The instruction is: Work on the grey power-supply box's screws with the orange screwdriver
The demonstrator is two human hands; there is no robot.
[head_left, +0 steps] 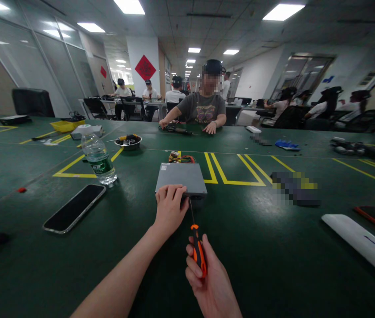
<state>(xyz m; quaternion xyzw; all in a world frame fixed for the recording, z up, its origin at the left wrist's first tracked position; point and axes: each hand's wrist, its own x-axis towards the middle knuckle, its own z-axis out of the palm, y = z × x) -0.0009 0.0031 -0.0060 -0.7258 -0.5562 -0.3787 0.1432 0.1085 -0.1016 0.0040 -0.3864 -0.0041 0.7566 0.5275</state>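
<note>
A grey computer power supply [180, 176] lies flat on the green table, its bundle of coloured wires [182, 157] at the far side. My left hand [170, 205] grips its near left edge, fingers on top and thumb at the front face. An orange and black screwdriver [198, 251] is held by the handle in my right hand [207, 274]. Its thin shaft points away from me, with the tip at the front face beside my left thumb. Whether the tip sits in a screw is too small to tell.
Left of the power supply are a water bottle [98, 159], a phone [74, 210] and a metal bowl [128, 142] of small parts. A white bar-shaped object [366, 245] lies at the right. Across the table sits a person [203, 106] with both hands on the tabletop.
</note>
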